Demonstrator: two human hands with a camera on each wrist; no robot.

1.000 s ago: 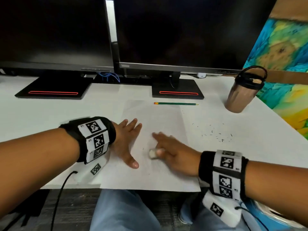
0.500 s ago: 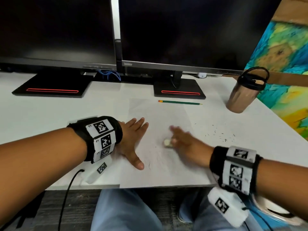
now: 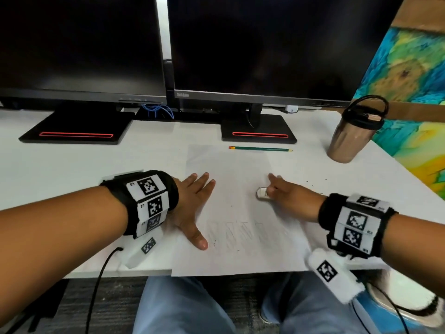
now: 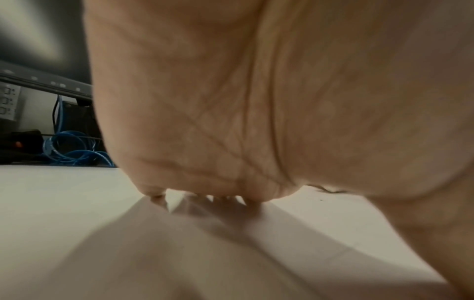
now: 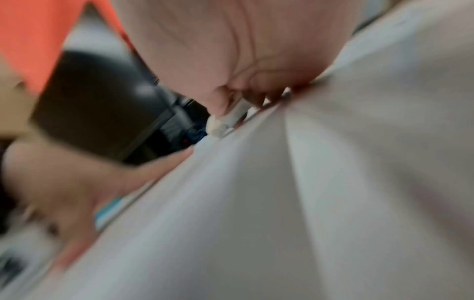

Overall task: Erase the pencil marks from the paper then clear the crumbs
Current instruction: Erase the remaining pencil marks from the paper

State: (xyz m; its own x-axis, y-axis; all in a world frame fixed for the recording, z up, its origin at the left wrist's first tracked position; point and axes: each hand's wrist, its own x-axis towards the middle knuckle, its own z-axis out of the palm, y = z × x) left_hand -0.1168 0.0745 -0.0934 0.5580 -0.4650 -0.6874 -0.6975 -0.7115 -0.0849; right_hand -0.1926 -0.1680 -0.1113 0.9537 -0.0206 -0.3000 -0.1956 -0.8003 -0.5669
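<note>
- Right hand [image 3: 287,197] pinches the eraser [image 3: 262,192], thumb and fingers clamped on it, tip down on the paper [image 3: 231,259].
- Change: a second ago the eraser was nearer the front edge of the table [image 3: 60,169], on the marks; now it's further up the sheet, toward its right edge. Looks like the far end of a rub stroke, or a sweep pushing crumbs off.
- Left hand [image 3: 192,203] has stayed put: flat, fingers spread and straight, pressing the paper's left side to pin it.
- Marks [image 3: 243,233]: faint grey zigzag strokes remain near the front edge of the paper. Mostly lifted, not gone, so erasing probably isn't finished.
- Crumbs [image 3: 315,183]: small dark flecks on the bare table right of the paper, a few specks on the sheet too. Not yet cleared.
- Materials: paper is thin, matte and white, and overhangs the table's front edge slightly. Eraser is a small off-white block with rounded corners. Table is smooth white laminate.
- Pencil [image 3: 260,148]: green, thin, lies at the paper's far edge, untouched.
</note>
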